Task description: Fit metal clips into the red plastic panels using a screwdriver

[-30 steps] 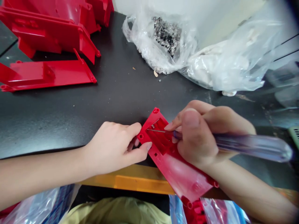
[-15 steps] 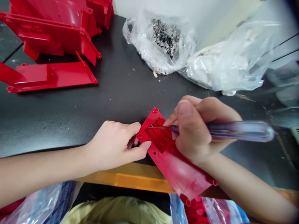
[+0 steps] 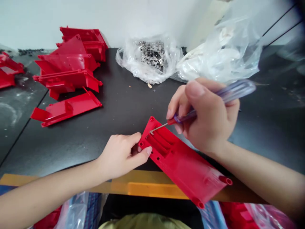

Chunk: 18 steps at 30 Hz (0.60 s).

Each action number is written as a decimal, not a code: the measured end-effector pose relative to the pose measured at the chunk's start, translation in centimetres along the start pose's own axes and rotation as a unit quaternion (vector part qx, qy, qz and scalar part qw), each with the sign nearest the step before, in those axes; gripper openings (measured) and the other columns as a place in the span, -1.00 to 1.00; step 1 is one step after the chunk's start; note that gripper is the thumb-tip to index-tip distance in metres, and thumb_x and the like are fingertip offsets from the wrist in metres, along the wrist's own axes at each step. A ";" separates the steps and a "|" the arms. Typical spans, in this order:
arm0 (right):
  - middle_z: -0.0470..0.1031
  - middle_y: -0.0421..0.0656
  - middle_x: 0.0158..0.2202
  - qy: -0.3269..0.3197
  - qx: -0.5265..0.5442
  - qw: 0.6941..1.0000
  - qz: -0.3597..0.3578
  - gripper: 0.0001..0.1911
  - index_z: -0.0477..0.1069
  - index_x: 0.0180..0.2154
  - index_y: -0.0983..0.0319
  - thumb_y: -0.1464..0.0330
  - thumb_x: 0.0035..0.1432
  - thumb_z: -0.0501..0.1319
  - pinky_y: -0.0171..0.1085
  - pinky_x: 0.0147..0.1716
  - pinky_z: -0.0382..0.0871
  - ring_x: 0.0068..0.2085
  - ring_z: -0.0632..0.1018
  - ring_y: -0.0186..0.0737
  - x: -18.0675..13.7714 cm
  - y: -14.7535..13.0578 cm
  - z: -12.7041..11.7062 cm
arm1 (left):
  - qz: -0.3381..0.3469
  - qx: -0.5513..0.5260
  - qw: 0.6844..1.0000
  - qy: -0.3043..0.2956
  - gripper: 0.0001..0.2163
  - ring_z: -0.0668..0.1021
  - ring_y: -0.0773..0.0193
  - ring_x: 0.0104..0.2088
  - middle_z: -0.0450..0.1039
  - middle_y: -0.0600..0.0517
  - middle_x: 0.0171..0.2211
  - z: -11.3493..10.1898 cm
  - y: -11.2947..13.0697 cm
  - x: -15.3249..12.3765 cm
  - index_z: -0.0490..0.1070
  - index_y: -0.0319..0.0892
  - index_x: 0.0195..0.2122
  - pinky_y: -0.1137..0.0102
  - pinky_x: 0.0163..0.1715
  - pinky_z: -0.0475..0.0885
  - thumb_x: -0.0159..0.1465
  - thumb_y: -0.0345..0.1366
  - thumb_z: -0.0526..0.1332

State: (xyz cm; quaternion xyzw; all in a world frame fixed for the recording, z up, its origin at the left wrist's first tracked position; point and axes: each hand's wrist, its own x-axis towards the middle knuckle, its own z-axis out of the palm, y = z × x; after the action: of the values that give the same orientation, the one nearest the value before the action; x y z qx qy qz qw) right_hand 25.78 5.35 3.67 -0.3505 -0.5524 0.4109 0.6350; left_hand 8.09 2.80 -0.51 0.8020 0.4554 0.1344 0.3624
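Note:
A long red plastic housing part point(image 3: 183, 165) lies at a slant across the table's front edge, its recessed compartment facing up. My left hand point(image 3: 126, 152) pinches its far left corner between thumb and fingers. In my right hand point(image 3: 205, 111) is a screwdriver point(image 3: 234, 90) with a clear purplish handle and a red collar. The thin shaft slopes down to the left, and its tip is at a small metal spring contact point(image 3: 151, 133) at the compartment's left end. Whether the tip touches the contact I cannot tell.
Several red plastic parts point(image 3: 71, 82) stand stacked at the back left, with a single flat one point(image 3: 71, 108) before them. An opened plastic bag of small metal pieces point(image 3: 152, 54) sits at the back, beside another clear bag point(image 3: 219, 60). Yellow edging point(image 3: 152, 187) runs along the table front.
The screwdriver has gone from nearly level to tilted, its handle end raised. My right hand has moved up a little from the housing. The view has shifted, showing more of the table's back.

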 end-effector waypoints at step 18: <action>0.11 -0.34 -0.63 -0.130 -0.165 0.970 -0.121 -0.56 0.05 -0.62 0.22 0.40 0.29 0.10 -0.41 -0.59 0.07 -0.59 0.15 -0.52 -1.2 0.7 -0.5 | 0.016 0.035 0.999 0.030 -0.67 0.25 0.47 -0.70 0.19 0.21 -0.72 0.2 -0.1 -0.2 0.26 -0.18 -0.56 0.52 -0.65 0.08 0.28 -0.10 0.13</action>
State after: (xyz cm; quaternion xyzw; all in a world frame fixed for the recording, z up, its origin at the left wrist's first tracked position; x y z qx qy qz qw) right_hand 26.13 4.59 2.45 -0.3245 -0.7287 0.2759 0.5363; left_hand 8.01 2.54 -0.66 0.8171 0.4570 0.1482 0.3186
